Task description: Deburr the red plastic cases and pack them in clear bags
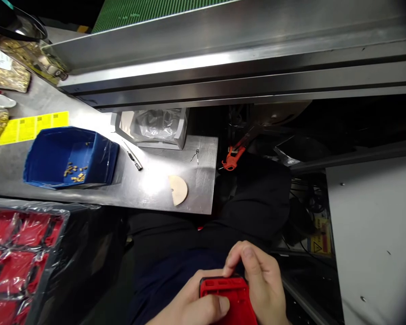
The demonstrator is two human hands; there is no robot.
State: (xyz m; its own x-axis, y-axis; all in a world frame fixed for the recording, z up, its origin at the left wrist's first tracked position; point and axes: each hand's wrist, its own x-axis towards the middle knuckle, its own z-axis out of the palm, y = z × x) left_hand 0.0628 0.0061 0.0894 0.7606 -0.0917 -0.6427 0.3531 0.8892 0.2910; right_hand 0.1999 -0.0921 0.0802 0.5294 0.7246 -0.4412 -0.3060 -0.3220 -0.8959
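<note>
A red plastic casing (232,295) with a black edge is held low in front of my body, its hollow inner side facing up. My left hand (199,304) grips it from the left, the thumb pressed on the inside. At the right side my right hand (264,284) is closed against it, with a bent fingertip on the top edge. Whether a small part is pinched in those fingers is hidden. The lower end of the casing runs out of view.
A blue bin (101,158) with small brass parts stands on the metal table (149,198). Near it lie a marker-like pen (131,155), a half-round wooden disc (179,190) and a grey tray (181,131). Bagged red parts (13,271) fill a crate at left. A metal conveyor rail (223,67) crosses above.
</note>
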